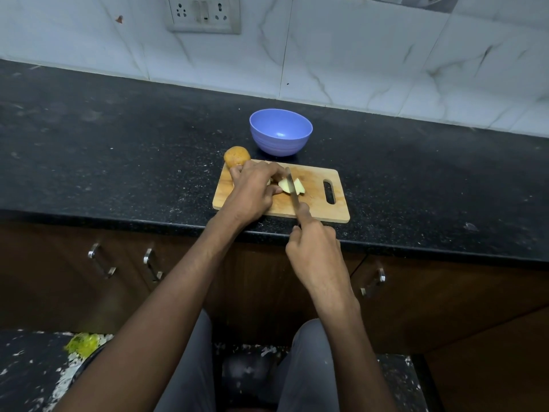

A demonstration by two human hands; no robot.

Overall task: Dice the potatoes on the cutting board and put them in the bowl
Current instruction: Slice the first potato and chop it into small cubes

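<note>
On the cutting board, my left hand curls over a cut potato, steadying it; my right hand, closed around the knife, slices. Whole potato at ten o'clock; empty bowl at twelve.

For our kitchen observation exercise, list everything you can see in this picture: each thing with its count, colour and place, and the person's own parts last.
Bowl: one, blue-purple, on the counter behind the board, nothing visible inside.
Whole potato: one, brown, at the board's far left corner.
Cut potato pieces: a few, pale yellow, mid-board under the knife.
Knife: one, metal blade, across the pieces.
Cutting board: one, wooden, near the counter's front edge.
Counter: one, black speckled.
Socket plate: one, white, on the tiled wall.
Cabinet handles: three, metal, on brown doors below.
Left hand: steadying the potato pieces.
Right hand: gripping the knife.
</note>
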